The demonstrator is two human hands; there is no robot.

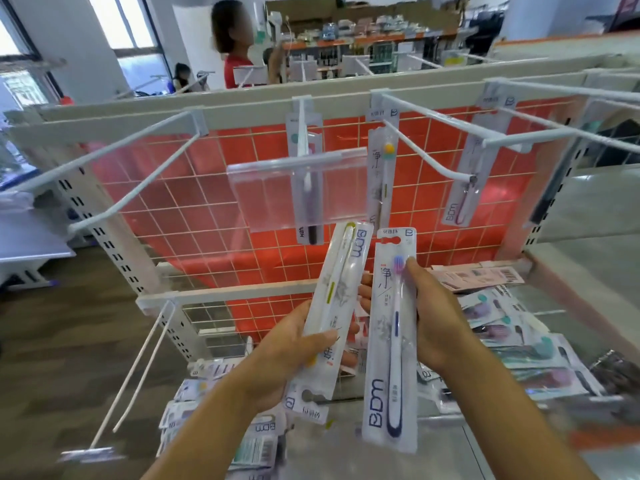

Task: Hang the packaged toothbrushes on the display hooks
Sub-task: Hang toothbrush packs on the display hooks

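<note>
While both forearms reach forward, left hand (pixel 287 355) grips yellow-brush pack (pixel 341 271), right hand (pixel 437 323) grips purple-brush pack (pixel 389 368) upright.

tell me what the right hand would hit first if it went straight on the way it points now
Most likely the hanging pack with the yellow-headed brush, just above the purple-bristled toothbrush pack that the right hand holds upright. Depth is unclear, though.

Loose toothbrush packs (pixel 519 341) scattered across the grey shelf (pixel 460 455).
</note>
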